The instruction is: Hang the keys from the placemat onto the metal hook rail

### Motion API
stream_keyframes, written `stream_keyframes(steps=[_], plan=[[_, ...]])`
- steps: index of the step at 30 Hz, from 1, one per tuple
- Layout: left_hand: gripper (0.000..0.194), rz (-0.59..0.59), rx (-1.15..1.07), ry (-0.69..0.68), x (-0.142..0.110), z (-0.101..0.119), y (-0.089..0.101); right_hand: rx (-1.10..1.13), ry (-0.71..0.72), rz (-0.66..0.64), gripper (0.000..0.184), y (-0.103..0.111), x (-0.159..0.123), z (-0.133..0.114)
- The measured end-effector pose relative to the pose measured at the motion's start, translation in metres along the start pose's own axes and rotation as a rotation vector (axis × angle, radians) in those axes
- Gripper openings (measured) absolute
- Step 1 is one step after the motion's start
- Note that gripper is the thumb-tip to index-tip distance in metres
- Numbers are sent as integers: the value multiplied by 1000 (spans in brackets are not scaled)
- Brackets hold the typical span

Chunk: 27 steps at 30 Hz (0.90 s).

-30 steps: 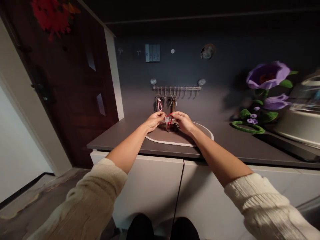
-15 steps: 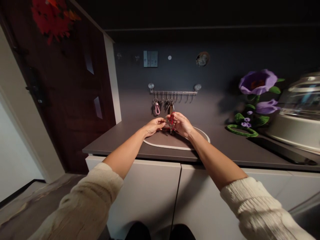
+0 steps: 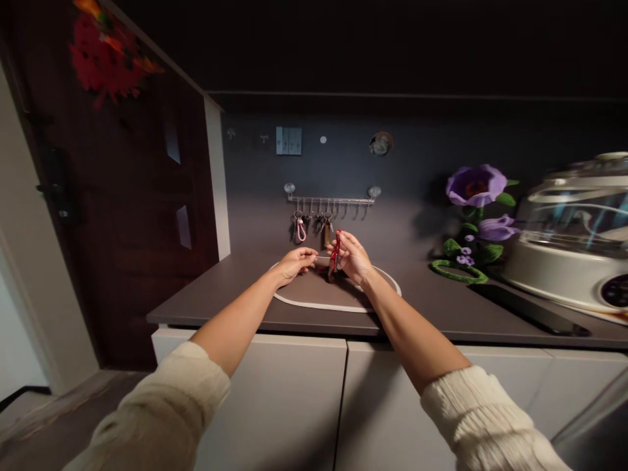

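My right hand (image 3: pixel 352 258) pinches a red cord keychain (image 3: pixel 335 253) and holds it up over an oval grey tray (image 3: pixel 314 302) on the dark countertop. Keys hang from the cord, small and dark. My left hand (image 3: pixel 293 261) is just left of it, fingers curled; whether they still touch the keys is too small to tell. On the wall behind, a metal hook rail (image 3: pixel 331 199) carries a pink keychain (image 3: pixel 299 229) and other key bunches (image 3: pixel 322 224).
A purple crocheted flower with green stems (image 3: pixel 471 219) stands at the right on the countertop (image 3: pixel 432 307). A large domed appliance (image 3: pixel 574 232) fills the far right. A dark wooden door (image 3: pixel 122 196) is at the left. White cabinet doors (image 3: pixel 294 399) are below.
My right hand has lifted the red keychain and drawn it slightly away from my left hand. The view has tilted upward, so everything sits lower in the picture.
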<state>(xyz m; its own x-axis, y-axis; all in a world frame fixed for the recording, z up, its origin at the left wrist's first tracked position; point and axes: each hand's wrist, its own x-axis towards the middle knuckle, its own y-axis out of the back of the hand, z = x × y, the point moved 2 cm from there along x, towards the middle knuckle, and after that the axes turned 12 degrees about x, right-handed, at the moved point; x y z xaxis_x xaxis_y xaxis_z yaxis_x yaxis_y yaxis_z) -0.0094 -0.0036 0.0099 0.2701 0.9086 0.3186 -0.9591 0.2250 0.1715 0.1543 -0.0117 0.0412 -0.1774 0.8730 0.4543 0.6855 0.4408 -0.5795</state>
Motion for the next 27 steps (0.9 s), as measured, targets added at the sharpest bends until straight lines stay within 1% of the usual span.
stream_keyframes(steps=[4,7,12,16,19,22,24,27], plan=[[33,45,34,-9,1,-1,-1,-32,11,36,29,3,1,-2],[27,112,93,3,1,-1,-3,-88,13,78,30,7,2,-3],[14,264,198,73,7,7,-9,-279,56,112,28,16,12,-12],[6,336,266,80,21,20,-17,-453,93,146,19,20,25,-28],[7,352,301,30,35,24,-25,-531,121,184,12,22,36,-40],[9,372,388,-69,45,20,-33,-566,137,223,16,24,47,-49],[10,383,481,-124,47,15,-35,-574,132,232,17,24,53,-52],[12,376,649,-206,45,6,-33,-575,90,201,8,22,64,-54]])
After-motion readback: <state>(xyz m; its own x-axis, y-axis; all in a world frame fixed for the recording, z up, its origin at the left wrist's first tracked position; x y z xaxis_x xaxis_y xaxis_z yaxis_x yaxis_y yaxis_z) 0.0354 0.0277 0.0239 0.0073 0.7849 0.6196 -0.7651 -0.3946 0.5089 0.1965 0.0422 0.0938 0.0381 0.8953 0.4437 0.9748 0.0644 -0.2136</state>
